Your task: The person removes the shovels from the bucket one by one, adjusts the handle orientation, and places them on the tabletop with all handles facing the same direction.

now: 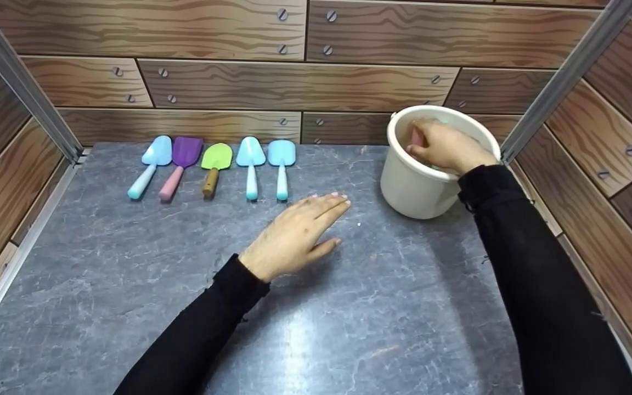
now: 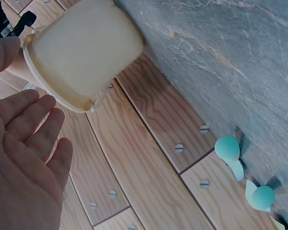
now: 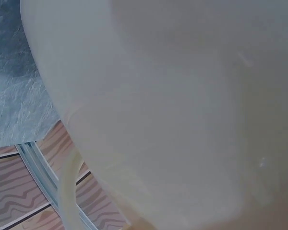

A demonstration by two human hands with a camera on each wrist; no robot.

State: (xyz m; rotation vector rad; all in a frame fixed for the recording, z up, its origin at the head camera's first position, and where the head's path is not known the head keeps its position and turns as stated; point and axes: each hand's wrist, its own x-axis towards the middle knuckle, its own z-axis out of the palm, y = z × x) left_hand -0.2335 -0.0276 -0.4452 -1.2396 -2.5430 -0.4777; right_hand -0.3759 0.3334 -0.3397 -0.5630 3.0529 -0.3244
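Observation:
My right hand [image 1: 447,145] reaches over the rim into a cream bucket [image 1: 417,189], its fingers curled around a pink handle [image 1: 417,137]. Whatever the handle belongs to is hidden by the hand and the bucket wall. The bucket's outer side [image 3: 158,105] fills most of the right wrist view. My left hand [image 1: 297,236] is held over the grey tabletop, fingers straight and thumb apart, with nothing in it. In the left wrist view its palm [image 2: 26,172] faces the bucket [image 2: 86,52].
Along the back stands a row of small shovels: a light blue one [image 1: 157,151], a purple one with pink handle [image 1: 186,151], a green one with brown handle [image 1: 217,157] and two more blue ones [image 1: 250,152]. Wood-patterned walls [image 1: 228,82] enclose the grey tabletop [image 1: 129,263].

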